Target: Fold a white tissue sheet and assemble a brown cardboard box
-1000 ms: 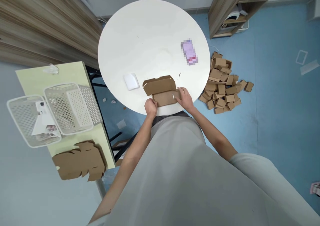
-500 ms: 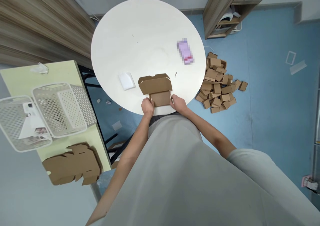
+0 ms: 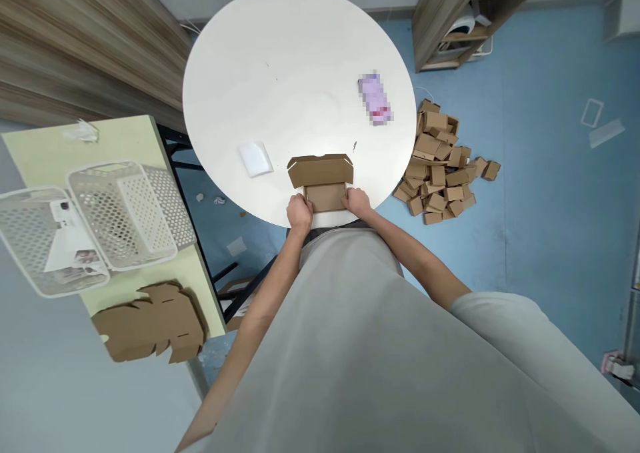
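Note:
A small brown cardboard box (image 3: 325,197) lies at the near edge of the round white table (image 3: 300,33), its lid standing up and away from me with the side flaps spread. My left hand (image 3: 300,212) grips the box's left side wall, fingers curled over it. On the opposite wall my right hand (image 3: 358,201) is closed in the same way. The inside of the box shows bare cardboard. Left of the box lies a white packet (image 3: 255,159), and a blurred purple item (image 3: 375,99) is farther back on the right.
Many folded boxes (image 3: 435,163) are heaped on the blue floor right of the table. A green side table (image 3: 125,136) on the left bears white plastic baskets (image 3: 107,223) and flat cardboard blanks (image 3: 155,323). A wooden cabinet (image 3: 443,13) stands at the back right.
The box lid leans differently and looks straighter and shorter from above. Both hands still hold the side walls, slightly farther right in the view, which has shifted a little.

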Available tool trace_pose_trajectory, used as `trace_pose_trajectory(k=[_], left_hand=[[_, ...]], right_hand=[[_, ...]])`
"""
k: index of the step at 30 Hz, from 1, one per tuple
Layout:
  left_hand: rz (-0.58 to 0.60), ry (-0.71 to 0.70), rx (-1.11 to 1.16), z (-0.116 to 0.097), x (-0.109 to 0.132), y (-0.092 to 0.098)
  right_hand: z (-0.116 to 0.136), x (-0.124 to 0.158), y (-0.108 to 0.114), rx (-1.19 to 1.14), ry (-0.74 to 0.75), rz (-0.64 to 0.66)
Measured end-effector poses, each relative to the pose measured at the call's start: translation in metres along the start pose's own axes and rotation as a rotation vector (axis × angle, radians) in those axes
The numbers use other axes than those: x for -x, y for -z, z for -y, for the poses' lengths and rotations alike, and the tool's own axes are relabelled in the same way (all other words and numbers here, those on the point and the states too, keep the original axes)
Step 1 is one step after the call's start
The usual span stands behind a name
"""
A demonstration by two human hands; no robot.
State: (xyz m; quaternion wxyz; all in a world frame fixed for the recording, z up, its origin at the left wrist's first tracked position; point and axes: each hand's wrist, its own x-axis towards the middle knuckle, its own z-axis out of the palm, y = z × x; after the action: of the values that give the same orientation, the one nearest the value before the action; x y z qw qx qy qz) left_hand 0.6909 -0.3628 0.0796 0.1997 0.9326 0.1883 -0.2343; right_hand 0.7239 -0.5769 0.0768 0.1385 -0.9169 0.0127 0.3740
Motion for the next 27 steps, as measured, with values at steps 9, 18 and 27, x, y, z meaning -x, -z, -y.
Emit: trace_pose_trajectory(k=[9,18,27], left_hand=[[-0.002,0.043,0.272,0.016,0.005,0.007],[-0.308,0.394,0.366,0.056,-0.106,0.078],[-0.264,0.391,0.447,0.056,-0.173,0.070]], right_hand=[[0.001,0.001,0.011,0.030,-0.063,-0.062],[-0.021,0.041,0.020,-0.248,-0.169,-0.191],[-0.062,0.078,0.013,-0.417,-0.266,-0.327]])
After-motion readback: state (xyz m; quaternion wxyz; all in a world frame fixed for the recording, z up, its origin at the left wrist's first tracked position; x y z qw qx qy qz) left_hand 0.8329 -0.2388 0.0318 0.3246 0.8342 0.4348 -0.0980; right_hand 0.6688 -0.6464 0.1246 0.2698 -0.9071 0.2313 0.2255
